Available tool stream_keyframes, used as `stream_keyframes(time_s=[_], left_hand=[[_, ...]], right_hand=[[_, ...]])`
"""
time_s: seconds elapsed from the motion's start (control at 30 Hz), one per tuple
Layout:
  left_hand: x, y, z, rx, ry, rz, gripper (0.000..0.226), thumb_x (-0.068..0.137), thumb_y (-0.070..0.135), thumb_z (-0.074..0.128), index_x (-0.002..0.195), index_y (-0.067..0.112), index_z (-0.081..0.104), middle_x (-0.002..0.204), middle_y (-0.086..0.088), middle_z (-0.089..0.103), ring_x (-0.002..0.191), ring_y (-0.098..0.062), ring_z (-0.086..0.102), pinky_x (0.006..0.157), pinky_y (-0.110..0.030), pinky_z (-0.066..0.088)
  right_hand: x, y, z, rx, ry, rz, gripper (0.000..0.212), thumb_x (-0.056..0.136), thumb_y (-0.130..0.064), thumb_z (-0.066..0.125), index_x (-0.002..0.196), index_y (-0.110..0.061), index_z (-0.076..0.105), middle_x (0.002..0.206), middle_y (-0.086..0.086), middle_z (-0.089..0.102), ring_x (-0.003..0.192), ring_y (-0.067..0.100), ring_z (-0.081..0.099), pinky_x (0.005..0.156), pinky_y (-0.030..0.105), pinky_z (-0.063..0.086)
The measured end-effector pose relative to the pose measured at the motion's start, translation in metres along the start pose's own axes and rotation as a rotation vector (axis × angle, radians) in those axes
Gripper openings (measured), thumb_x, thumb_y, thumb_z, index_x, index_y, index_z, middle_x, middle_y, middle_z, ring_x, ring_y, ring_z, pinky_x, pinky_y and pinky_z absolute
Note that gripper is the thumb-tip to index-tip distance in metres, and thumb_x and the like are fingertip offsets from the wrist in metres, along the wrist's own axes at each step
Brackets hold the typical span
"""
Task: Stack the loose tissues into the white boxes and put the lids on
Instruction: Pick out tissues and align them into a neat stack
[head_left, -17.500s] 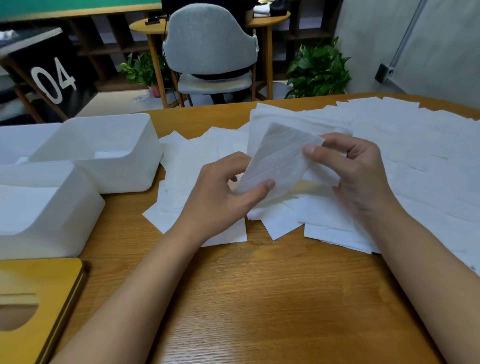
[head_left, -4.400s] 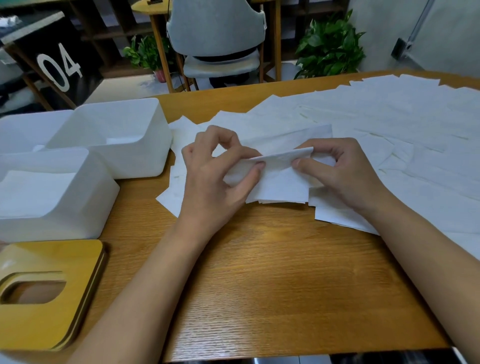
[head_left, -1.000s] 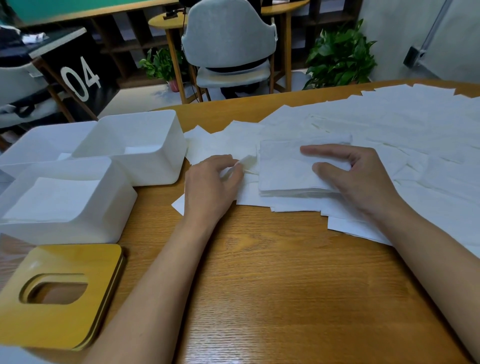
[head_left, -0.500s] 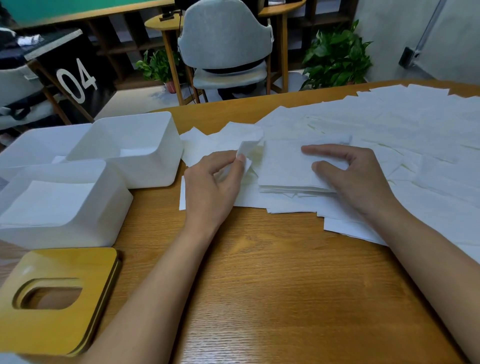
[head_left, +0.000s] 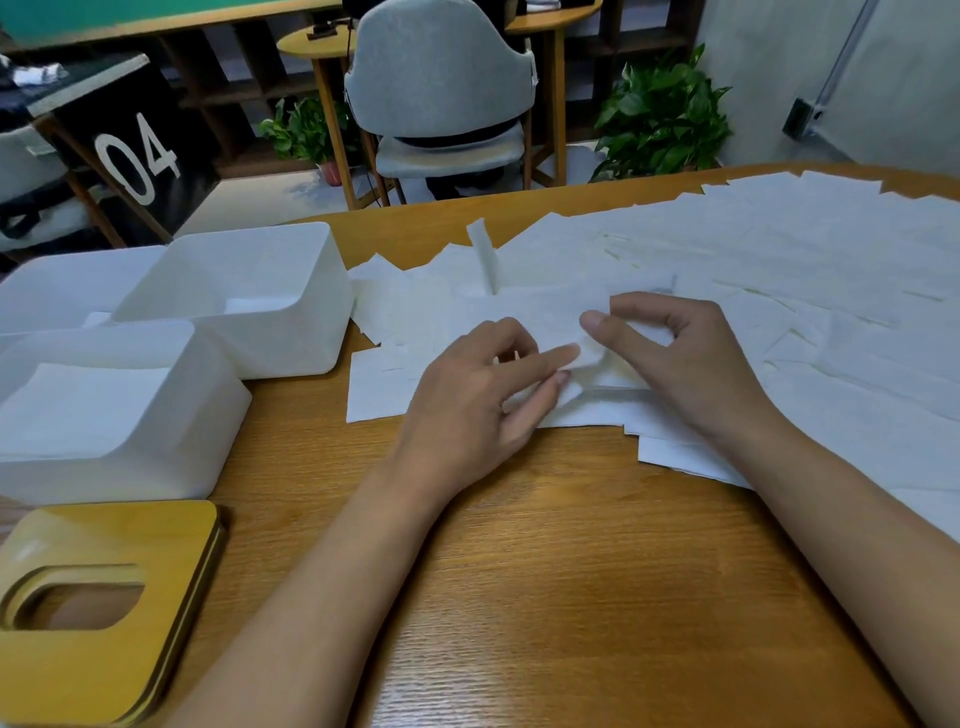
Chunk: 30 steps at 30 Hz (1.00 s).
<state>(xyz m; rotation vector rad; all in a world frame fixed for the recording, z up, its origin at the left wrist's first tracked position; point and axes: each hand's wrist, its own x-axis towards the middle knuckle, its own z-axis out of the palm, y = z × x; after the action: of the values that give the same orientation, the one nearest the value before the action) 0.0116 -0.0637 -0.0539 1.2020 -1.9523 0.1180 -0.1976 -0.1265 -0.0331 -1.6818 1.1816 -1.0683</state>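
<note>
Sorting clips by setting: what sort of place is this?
Likely an office or shared workroom rather than a home: a black stand marked 04, a grey chair at a small round table, and green plants beyond the wooden worktable.

This looks like an office or studio workroom: a grey upholstered chair (head_left: 441, 78) at a round wooden side table (head_left: 322, 44), dark open shelving (head_left: 234, 78), leafy green potted plants (head_left: 660, 119) and a black board numbered 04 (head_left: 135, 150).
</note>
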Motion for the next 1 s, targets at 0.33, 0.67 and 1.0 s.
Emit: stream_keyframes(time_s=[0.33,0.67,1.0], left_hand=[[0.007,-0.012,-0.024,0.024,0.168,-0.213,0.035,0.097,0.035,0.075,0.129,0.021,0.072,0.126,0.008,0.069,0.126,-0.010,0.060,0.105,-0.050,0.044],[0.015,0.003,-0.035,-0.571,0.074,-0.576,0.008,0.097,0.025,0.077,0.103,0.019,0.078,0.100,0.003,0.077,0.095,-0.021,0.072,0.079,-0.051,0.058],[0.018,0.007,-0.025,-0.584,0.107,-0.632,0.008,0.096,0.025,0.077,0.103,0.021,0.080,0.098,0.011,0.078,0.091,-0.007,0.072,0.069,-0.024,0.055]], right_hand=[[-0.003,-0.004,-0.008,0.026,0.044,-0.185,0.009,0.095,-0.019,0.076,0.088,-0.013,0.075,0.091,-0.005,0.074,0.089,0.001,0.068,0.082,0.010,0.046],[-0.011,-0.013,-0.005,0.087,-0.128,-0.272,0.027,0.096,-0.014,0.074,0.117,-0.029,0.073,0.114,-0.023,0.074,0.110,0.001,0.068,0.084,0.014,0.053],[-0.015,-0.017,0.000,0.011,-0.162,-0.279,0.057,0.100,-0.020,0.070,0.150,-0.037,0.048,0.131,-0.026,0.059,0.120,0.004,0.059,0.099,0.022,0.050]])
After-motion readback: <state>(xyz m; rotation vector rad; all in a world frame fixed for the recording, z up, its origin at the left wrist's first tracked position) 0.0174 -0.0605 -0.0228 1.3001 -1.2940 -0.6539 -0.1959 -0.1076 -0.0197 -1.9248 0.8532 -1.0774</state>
